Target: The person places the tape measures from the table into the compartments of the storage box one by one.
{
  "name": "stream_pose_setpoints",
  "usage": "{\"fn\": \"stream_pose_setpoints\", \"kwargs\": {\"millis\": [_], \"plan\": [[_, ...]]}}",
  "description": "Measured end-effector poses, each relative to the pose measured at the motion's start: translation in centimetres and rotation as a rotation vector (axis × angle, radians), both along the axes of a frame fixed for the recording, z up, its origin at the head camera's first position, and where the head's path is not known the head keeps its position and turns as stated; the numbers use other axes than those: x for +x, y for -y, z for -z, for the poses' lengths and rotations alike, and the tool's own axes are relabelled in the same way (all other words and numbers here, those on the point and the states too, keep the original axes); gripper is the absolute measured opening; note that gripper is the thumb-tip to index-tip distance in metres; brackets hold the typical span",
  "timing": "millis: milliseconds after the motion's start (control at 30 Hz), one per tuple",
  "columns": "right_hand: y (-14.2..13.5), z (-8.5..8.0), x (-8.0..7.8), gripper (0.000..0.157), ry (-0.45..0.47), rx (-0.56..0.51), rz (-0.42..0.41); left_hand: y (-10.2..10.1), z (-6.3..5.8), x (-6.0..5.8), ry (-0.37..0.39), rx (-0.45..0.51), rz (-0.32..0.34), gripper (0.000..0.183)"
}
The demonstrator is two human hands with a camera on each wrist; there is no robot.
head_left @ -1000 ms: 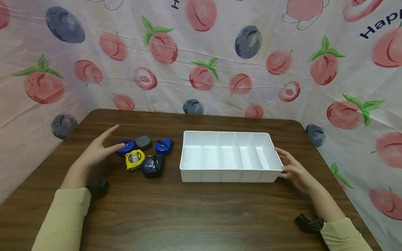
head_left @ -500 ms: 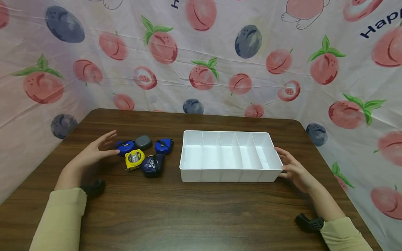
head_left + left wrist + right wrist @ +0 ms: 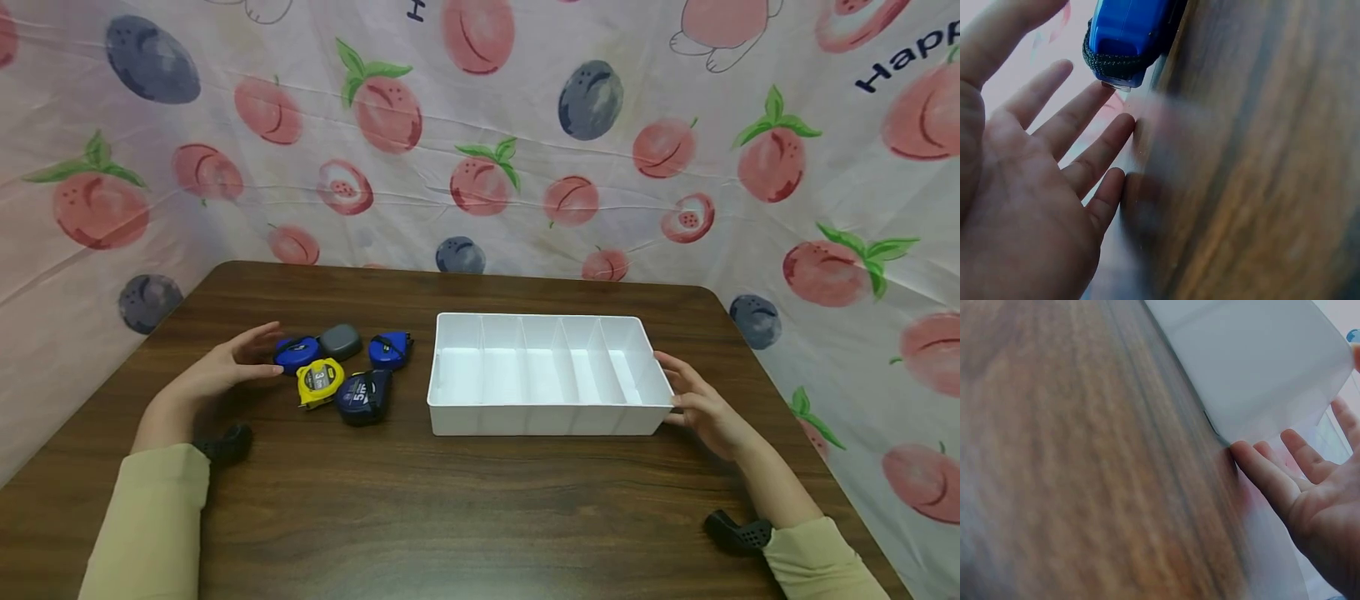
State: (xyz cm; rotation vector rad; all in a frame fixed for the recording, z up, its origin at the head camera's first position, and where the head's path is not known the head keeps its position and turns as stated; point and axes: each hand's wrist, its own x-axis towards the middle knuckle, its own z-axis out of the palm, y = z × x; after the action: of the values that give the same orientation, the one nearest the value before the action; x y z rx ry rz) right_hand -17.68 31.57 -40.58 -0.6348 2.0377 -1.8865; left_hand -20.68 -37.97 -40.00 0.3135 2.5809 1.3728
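Observation:
In the head view my left hand [image 3: 213, 371] is just left of a blue tape measure [image 3: 296, 354], thumb and fingers extended around its left side. The left wrist view shows that blue tape measure [image 3: 1129, 31] with a black strap, beyond the spread fingers of the left hand [image 3: 1035, 169]; the palm holds nothing. My right hand [image 3: 705, 408] rests its fingertips on the right end of a white box [image 3: 543, 421] with several narrow compartments. From the right wrist, straight fingers of that hand [image 3: 1322, 494] reach the end wall of the white box [image 3: 1260, 369].
Close to the blue tape measure lie a yellow tape measure [image 3: 320, 382], a dark grey rounded case [image 3: 341, 342], a dark navy tape measure [image 3: 364, 397] and another blue one [image 3: 390, 350]. All lie on the brown wooden table [image 3: 450, 517]. A fruit-print cloth [image 3: 525, 125] hangs behind.
My left hand has drawn slightly back and lower, its thumb and fingers coming closer together beside the blue tape measure. The right hand and the white box have stayed put.

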Motion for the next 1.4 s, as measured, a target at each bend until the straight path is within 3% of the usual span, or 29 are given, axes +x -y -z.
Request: {"fn": "stream_pose_setpoints", "kwargs": {"millis": [433, 933, 1400], "plan": [[0.0, 0.2, -0.1, 0.062, -0.004, -0.002, -0.006, 0.1, 0.5, -0.4, 0.062, -0.035, -0.015, 0.081], [0.0, 0.1, 0.0, 0.062, 0.0, 0.011, 0.007, -0.5, 0.6, -1.1, 0.065, -0.125, -0.04, 0.081], [0.1, 0.1, -0.1, 0.062, 0.011, 0.009, 0.013, -0.9, 1.1, -1.4, 0.065, -0.127, -0.086, 0.078]]}}
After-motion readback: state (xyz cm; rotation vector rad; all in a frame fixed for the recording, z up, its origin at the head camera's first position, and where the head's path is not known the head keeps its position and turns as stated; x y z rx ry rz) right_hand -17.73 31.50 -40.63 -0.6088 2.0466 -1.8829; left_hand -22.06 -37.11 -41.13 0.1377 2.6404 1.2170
